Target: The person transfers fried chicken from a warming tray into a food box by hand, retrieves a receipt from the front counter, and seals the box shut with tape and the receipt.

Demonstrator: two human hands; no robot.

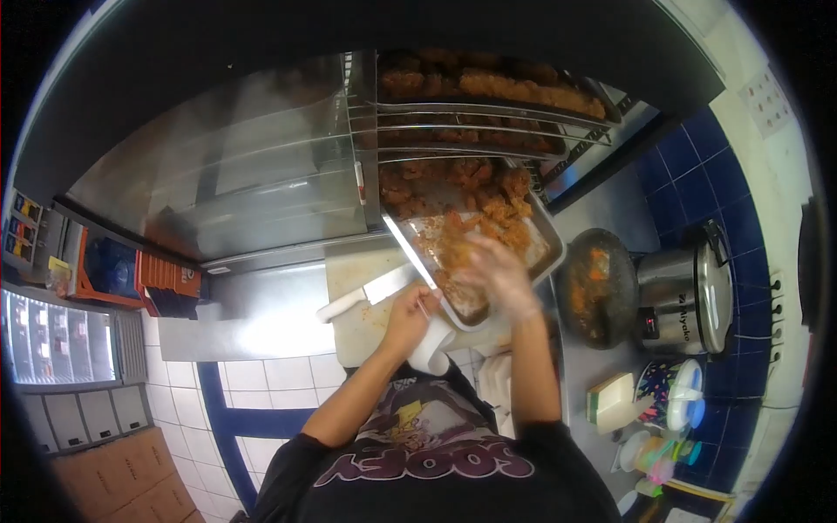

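My left hand (408, 319) is closed at the near left edge of a metal tray (553, 253), on a white, curved, paper-like container (432, 346). My right hand (499, 277) is over the tray, smeared by motion, its fingertips right at a golden piece of fried chicken (457, 253). More fried chicken (510, 218) and loose crumbs lie in the tray, which juts out from a heated display cabinet. A knife (366, 293) with a white handle rests on the cutting board (349, 264) left of my left hand.
Wire racks above hold further trays of fried food (532, 91). To the right are a dark stone mortar (600, 288) with orange food in it, a steel rice cooker (684, 296) and a cream-coloured box (613, 403). Glass cabinet doors (253, 166) stand at left.
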